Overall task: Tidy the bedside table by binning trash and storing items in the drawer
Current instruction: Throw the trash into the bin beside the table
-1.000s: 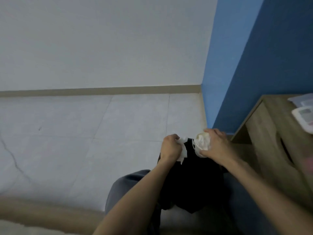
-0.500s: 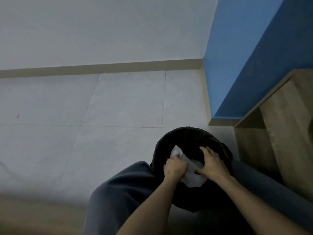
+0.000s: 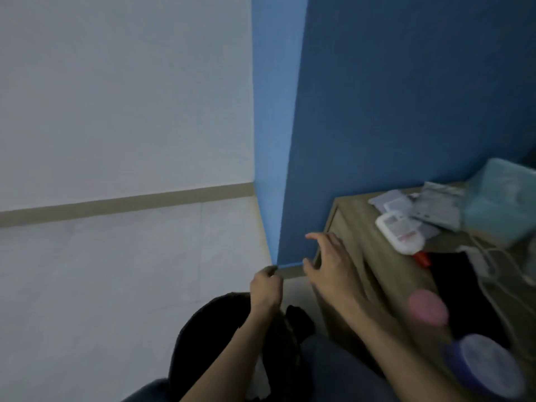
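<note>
**A:** How much room does the person have?

**B:** Open tiled floor (image 3: 116, 271) spreads left to the skirting under the white wall (image 3: 116, 97). The right side is tight. The blue wall (image 3: 406, 111) juts out to a sharp corner, and the wooden table (image 3: 356, 227) stands against it. Its left front edge is just beside the right hand (image 3: 327, 268).

**A:** And the hands?

**B:** The right hand's fingers are spread and released, holding nothing. The left hand (image 3: 265, 288) is clenched above the black bin (image 3: 211, 338); whether it pinches anything cannot be told. The bin stands on the floor just left of the table, under the left forearm.

**A:** The table top?

**B:** Crowded. There is a white device (image 3: 400, 230), flat packets (image 3: 438, 210), a teal pack (image 3: 499, 204), a pink round thing (image 3: 427, 307) and a purple lidded tub (image 3: 490, 364).

**A:** What differs from half a second ago?

**B:** Then both hands were down in the bin's mouth on a white tissue. Now both are raised clear of it, the tissue is out of sight and the table top has come into view.
</note>
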{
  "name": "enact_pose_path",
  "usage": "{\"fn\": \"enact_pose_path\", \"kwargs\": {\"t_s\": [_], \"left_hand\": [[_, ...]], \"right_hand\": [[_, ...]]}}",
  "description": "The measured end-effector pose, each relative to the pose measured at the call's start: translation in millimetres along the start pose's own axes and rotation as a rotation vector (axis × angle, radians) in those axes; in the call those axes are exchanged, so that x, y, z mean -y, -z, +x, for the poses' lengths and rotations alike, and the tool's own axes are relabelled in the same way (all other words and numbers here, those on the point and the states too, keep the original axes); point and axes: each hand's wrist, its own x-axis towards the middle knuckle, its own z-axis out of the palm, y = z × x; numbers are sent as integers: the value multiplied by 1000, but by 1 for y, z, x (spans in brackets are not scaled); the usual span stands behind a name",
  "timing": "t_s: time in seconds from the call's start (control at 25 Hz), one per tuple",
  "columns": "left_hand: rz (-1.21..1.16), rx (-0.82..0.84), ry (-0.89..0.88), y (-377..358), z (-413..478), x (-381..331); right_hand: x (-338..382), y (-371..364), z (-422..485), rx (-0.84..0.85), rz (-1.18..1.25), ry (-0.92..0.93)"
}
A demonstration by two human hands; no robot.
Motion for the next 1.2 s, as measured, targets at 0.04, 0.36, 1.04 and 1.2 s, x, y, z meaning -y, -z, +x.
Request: {"fn": "enact_pose_path", "kwargs": {"t_s": [0.04,0.36,1.04,1.2], "left_hand": [[-28,22,-18,-13,0,-17],[-174,318,-6,-138,-1,-74],[-308,388,46,-163,12,-85],[-360,409,111,-142,0,-98]], "right_hand": [[-5,25,9,-86,-9,22],[-118,162,61,-281,-318,-278],[-219,156,92,-466,729,-1030],[-172,165,69,-493,680,-845]]}}
